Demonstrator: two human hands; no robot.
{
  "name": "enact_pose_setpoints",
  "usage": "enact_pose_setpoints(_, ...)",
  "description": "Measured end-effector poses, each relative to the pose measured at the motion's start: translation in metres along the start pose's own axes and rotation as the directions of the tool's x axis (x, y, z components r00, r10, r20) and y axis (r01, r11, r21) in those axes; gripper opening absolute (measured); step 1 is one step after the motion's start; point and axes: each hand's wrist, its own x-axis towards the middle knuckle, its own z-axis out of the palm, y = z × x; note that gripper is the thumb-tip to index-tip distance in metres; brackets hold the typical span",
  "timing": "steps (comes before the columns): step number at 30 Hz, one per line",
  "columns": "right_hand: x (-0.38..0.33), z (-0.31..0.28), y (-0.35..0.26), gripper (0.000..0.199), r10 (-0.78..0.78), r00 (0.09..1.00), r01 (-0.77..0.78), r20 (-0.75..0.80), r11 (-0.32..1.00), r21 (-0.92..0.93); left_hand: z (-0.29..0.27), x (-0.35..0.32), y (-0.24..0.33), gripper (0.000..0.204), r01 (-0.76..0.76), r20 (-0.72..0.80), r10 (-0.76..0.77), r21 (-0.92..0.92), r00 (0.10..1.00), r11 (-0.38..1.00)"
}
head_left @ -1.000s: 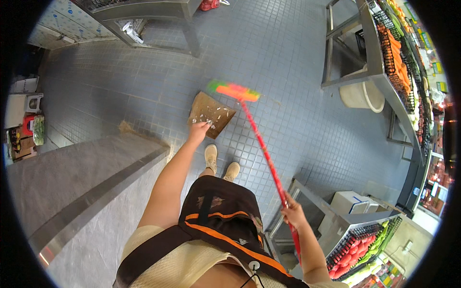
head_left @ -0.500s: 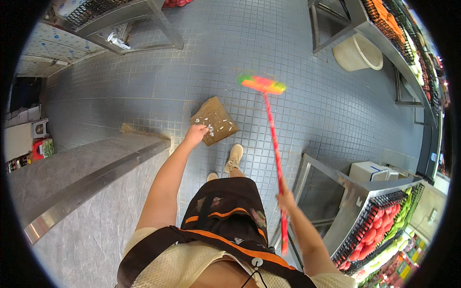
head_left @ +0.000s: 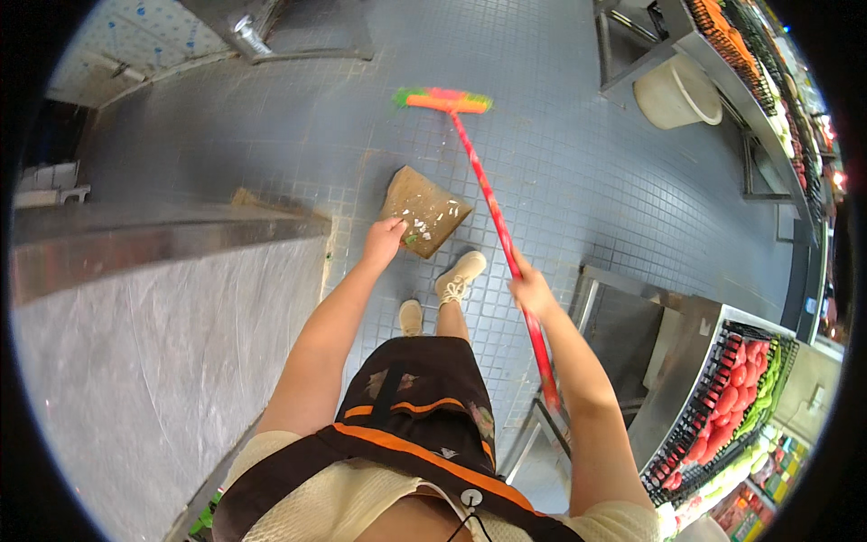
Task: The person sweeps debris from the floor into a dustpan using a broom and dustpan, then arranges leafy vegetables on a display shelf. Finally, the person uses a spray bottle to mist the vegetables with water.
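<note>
My right hand (head_left: 533, 292) is wrapped round the red stick of a broom (head_left: 490, 203). The broom's orange head with green and yellow bristles is on the tiled floor ahead, somewhat blurred. My left hand (head_left: 385, 242) is closed at the near left edge of a brown, squarish dustpan (head_left: 417, 191); the grip itself is mostly hidden beneath the fingers. White scraps and a green bit lie on the dustpan. It sits just beyond my beige shoes, and the broom head is farther off, past its far edge.
A grey counter (head_left: 181, 343) stands close on my left. On the right are a metal stand with crates of red and green vegetables (head_left: 727, 397) and a whitish bucket (head_left: 673, 93) under another stand. Metal legs (head_left: 312, 54) reach the floor at the far left.
The broom head has swept to the left and farther away, its stick now leaning left. Both hands keep their holds. The dustpan appears slightly farther right as the view shifts.
</note>
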Motion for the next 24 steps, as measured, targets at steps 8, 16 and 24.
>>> enact_pose_setpoints(8, -0.089, 0.118, 0.087, 0.077, 0.220, 0.975, -0.211, 0.019, 0.954, -0.215, -0.013, -0.047, -0.031, 0.023, 0.192, 0.006, -0.194, -0.195, 0.981, 0.962)
enact_pose_setpoints(16, -0.313, 0.081, 0.090, 0.071, 0.389, 0.906, -0.420, 0.167, 0.782, 0.460, 0.010, -0.082, -0.067, 0.024, 0.073, 0.000, -0.074, -0.079, 0.997, 0.994)
enact_pose_setpoints(24, -0.161, 0.031, 0.161, 0.074, 0.233, 0.930, -0.180, -0.284, 0.963, 0.203, 0.000, -0.151, -0.078, 0.024, 0.059, 0.084, -0.062, 0.037, 0.994, 0.998)
